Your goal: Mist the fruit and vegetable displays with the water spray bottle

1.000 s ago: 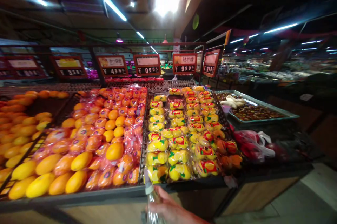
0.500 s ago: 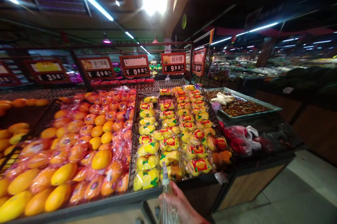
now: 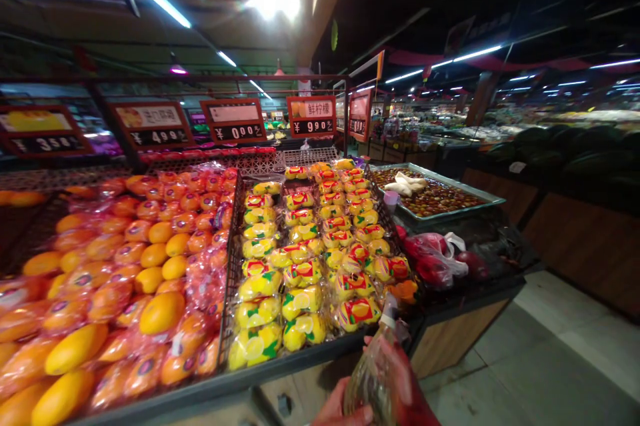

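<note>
A clear plastic bottle (image 3: 369, 373) with a pale, narrow top tilts up at the lower middle, in front of the stand's edge. My right hand (image 3: 404, 379) wraps round its right side, slightly blurred. My left hand (image 3: 339, 407) grips the bottle's lower left, with the fingers closed against it. Just beyond the bottle lie rows of wrapped yellow lemons (image 3: 305, 303) in a black crate. The bottle's base is cut off by the frame's lower edge.
Wrapped oranges (image 3: 150, 253) fill the stand at left, with yellow melons (image 3: 75, 349) in front. Price signs (image 3: 311, 118) line the back. To the right are a glass-edged tray (image 3: 480, 203) of small brown items and a bag of red fruit (image 3: 435, 256).
The view has swung right, so the stand appears further left. The bottle has shifted right in the picture. My left hand has come into view and taken hold of it alongside the right.
</note>
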Available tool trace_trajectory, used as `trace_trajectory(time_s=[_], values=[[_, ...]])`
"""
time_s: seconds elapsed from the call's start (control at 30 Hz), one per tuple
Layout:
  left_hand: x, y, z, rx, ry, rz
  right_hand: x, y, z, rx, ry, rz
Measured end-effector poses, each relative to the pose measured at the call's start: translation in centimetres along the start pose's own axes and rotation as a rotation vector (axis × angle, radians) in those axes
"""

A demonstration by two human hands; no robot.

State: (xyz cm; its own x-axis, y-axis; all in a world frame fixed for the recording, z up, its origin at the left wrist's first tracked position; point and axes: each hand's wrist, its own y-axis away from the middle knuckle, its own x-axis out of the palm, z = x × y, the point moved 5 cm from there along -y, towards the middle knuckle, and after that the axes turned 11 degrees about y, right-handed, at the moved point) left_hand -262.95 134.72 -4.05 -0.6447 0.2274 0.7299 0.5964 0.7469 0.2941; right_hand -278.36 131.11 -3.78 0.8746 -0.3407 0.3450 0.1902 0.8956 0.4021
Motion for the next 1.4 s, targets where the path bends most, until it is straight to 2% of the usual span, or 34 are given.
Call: trace_trajectory(time_s=[0.07,0.13,0.23,0.3,0.4,0.53,0.7,0.93,1.1,1.2,1.27,1.4], values=[[1.6,-1.0,0.0,0.043,-0.085,0.064,-1.2,0.0,1.5,-0.030,-0.016,-0.037],[2.3,-2.0,-0.2,0.069,-0.192,0.047,-2.0,0.1,3.2,-0.078,-0.033,-0.062],[2.5,-3.0,-0.3,0.082,-0.249,0.012,-2.1,0.3,5.4,-0.104,-0.068,-0.055],[2.4,-3.1,-0.4,0.064,-0.228,0.015,-1.3,0.5,6.3,-0.096,-0.065,-0.016],[2.1,-2.2,-0.9,0.069,-0.173,-0.006,0.8,0.9,6.9,-0.096,0.015,0.087],[0.9,0.2,-1.9,0.100,-0.166,-0.134,4.6,1.1,6.8,-0.130,0.088,0.209],[-1.3,4.0,-2.6,0.177,-0.121,-0.316,10.0,0.9,4.9,-0.068,0.142,0.349],[-5.1,7.2,-1.7,0.312,0.106,-0.515,17.2,1.9,2.1,0.063,0.261,0.615],[-6.4,9.2,-1.9,0.445,0.221,-0.630,21.8,2.5,0.8,0.042,0.366,0.776],[-6.9,9.9,-2.4,0.504,0.226,-0.643,23.6,2.7,0.1,0.043,0.404,0.843],[-7.1,10.1,-2.9,0.529,0.210,-0.626,24.0,2.6,0.0,0.055,0.404,0.841],[-6.6,9.7,-4.3,0.496,0.135,-0.604,22.7,1.9,1.0,0.069,0.321,0.701]])
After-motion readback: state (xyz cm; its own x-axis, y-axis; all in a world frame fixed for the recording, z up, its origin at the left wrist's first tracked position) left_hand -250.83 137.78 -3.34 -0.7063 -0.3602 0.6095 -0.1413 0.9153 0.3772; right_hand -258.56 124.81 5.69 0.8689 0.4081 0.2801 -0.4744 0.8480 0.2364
